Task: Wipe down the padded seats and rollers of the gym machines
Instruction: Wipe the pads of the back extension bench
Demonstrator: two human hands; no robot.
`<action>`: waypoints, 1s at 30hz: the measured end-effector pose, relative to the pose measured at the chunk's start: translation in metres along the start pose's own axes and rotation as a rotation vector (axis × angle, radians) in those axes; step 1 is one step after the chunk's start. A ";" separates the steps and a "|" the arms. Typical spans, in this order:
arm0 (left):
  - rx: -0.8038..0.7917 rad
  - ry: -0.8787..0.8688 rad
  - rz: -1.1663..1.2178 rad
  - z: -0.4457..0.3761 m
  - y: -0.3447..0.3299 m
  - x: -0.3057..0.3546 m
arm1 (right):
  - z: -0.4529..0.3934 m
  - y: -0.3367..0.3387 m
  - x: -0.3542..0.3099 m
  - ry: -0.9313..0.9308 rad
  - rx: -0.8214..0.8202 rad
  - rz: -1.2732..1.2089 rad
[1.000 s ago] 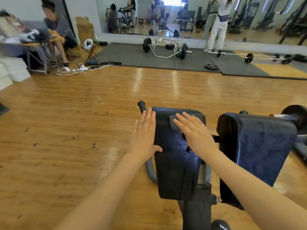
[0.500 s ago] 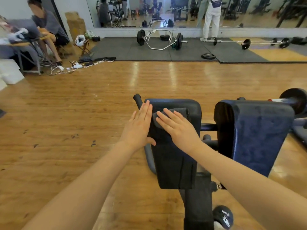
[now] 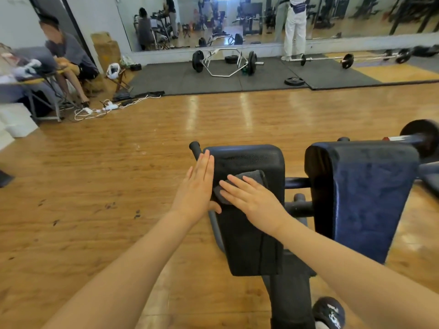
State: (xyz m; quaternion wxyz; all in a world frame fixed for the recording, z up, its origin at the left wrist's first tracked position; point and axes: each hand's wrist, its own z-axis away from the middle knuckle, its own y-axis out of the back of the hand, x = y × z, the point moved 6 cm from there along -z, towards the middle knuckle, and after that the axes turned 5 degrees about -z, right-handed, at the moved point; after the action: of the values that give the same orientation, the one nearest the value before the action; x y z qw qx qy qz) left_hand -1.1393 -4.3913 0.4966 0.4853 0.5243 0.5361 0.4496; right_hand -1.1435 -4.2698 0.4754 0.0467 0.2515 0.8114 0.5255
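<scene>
A black padded seat [image 3: 251, 236] of a gym machine stands in front of me, sloping down toward me. A grey cloth [image 3: 251, 180] lies on its upper half. My right hand [image 3: 251, 201] presses flat on the cloth with straight fingers. My left hand [image 3: 198, 188] rests flat against the seat's left edge, fingers straight, thumb on the pad. To the right stands a second dark blue pad [image 3: 365, 193]. A black roller [image 3: 425, 136] sticks out at the far right.
A black handle grip [image 3: 195, 148] pokes up behind my left hand. Wooden floor [image 3: 118, 176] lies to the left. A hex barbell [image 3: 223, 61], a loose weight plate [image 3: 294, 81] and a long barbell [image 3: 349, 60] lie on dark mats by the mirror. A seated person [image 3: 69, 60] and cables [image 3: 99, 110] are far left.
My right hand has slid the cloth from the seat's top edge down toward me and leftward. My left hand stays on the left edge.
</scene>
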 end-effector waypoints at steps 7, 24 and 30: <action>-0.049 0.092 -0.048 0.003 0.004 0.008 | 0.063 0.009 0.050 -0.228 -0.028 0.044; 0.003 0.066 -0.313 0.010 0.004 0.017 | 0.021 -0.005 -0.031 -0.066 -0.063 -0.052; -0.101 0.061 -0.346 0.009 -0.002 0.015 | 0.034 -0.012 -0.019 0.146 -0.208 -0.010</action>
State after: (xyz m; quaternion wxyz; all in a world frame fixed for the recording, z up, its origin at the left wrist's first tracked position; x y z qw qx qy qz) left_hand -1.1306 -4.3769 0.4930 0.5645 0.3854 0.6096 0.4015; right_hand -1.1193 -4.2541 0.4464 0.0160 0.2024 0.7552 0.6233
